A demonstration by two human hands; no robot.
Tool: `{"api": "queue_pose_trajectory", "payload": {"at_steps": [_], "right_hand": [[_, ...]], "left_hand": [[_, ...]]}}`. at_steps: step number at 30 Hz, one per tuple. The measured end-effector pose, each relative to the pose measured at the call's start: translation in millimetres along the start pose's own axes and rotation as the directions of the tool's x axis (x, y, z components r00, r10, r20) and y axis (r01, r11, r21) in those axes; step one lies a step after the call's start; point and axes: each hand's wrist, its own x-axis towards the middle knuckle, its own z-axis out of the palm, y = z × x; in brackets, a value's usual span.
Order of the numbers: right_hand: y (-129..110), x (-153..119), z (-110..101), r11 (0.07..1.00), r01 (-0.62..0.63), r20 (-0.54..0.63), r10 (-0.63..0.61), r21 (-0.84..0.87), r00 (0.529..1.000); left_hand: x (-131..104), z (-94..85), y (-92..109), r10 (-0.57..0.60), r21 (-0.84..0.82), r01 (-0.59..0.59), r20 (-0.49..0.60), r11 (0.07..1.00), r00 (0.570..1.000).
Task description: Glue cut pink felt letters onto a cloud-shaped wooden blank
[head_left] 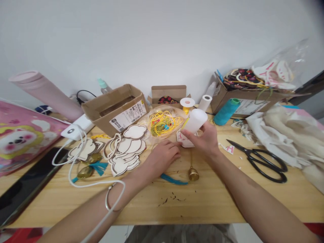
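A white plastic bottle, its flat round base turned up and tilted, is in the grip of my right hand. Its lower end is hidden by my fingers. Under it lies a small white plaque with pink marks, partly covered. My left hand rests on the table, fingers loosely bent, a fingertip at the plaque's left edge; the thumb is hidden. Below the plaque a small brass bell hangs off a thin cord lying on the wood. A blue tassel lies under my left wrist side.
Black scissors lie at right, near white cloth and a blue thread cone. Cardboard boxes stand behind. White wooden cutouts are piled left; yellow cord sits mid-back. A white cable crosses my left forearm.
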Motion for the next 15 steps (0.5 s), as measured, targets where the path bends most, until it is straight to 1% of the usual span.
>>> {"api": "queue_pose_trajectory", "payload": {"at_steps": [5, 12, 15], "right_hand": [[1.7, -0.2, 0.6, 0.999, 0.005, -0.016, -0.004, 0.035, 1.0], [3.0, 0.5, -0.4, 0.998, 0.041, 0.012, -0.04, -0.046, 0.999], [4.4, 0.4, 0.0, 0.999, 0.037, -0.017, -0.038, -0.038, 0.999]], "left_hand": [[0.0, 2.9, -1.8, -0.01, -0.002, 0.01, 0.019, 1.0, 1.0], [0.0, 1.8, -1.1, -0.011, 0.016, 0.01, 0.028, 1.0, 1.0], [0.3, 1.6, -0.7, -0.011, 0.022, 0.01, 0.03, 1.0, 0.999]]}}
